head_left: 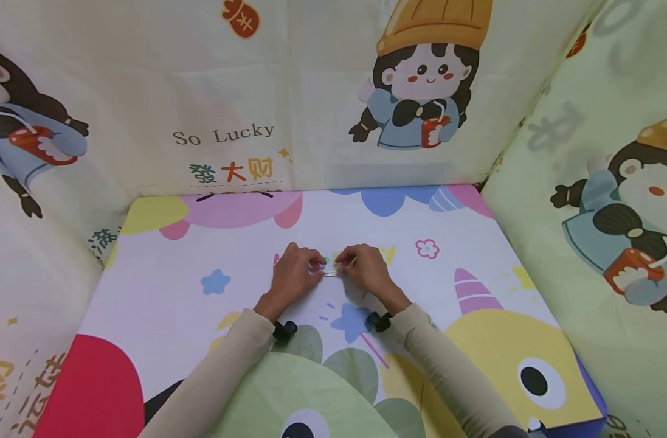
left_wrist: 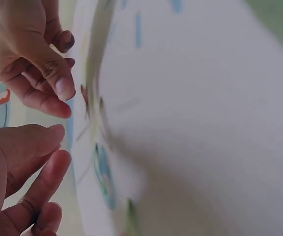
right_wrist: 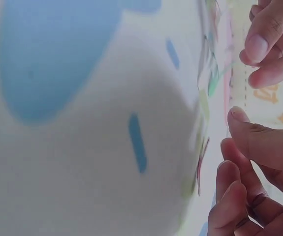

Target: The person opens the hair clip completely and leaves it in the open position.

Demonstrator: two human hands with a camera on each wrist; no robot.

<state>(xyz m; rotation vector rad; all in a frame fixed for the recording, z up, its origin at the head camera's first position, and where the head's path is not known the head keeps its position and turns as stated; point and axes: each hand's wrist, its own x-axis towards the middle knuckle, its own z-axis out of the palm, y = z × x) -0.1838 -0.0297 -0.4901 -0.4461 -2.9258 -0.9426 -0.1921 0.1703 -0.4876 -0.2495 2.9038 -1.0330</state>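
Note:
My left hand and right hand face each other over the middle of the patterned table, fingers bent and fingertips a short way apart. A small, thin, shiny pale strip shows between them, its ends overlapped by the hands in the head view. A gap separates thumb and forefinger on the left hand in the left wrist view, with nothing visible in it. The right hand also has thumb and forefinger slightly apart in the right wrist view. Below the fingertips, thin green-edged shapes lie blurred at table level.
The tabletop is printed with cartoon figures, stars and flowers. Printed cloth walls enclose it at the back and both sides. A small black camera sits on the left wrist and another on the right wrist.

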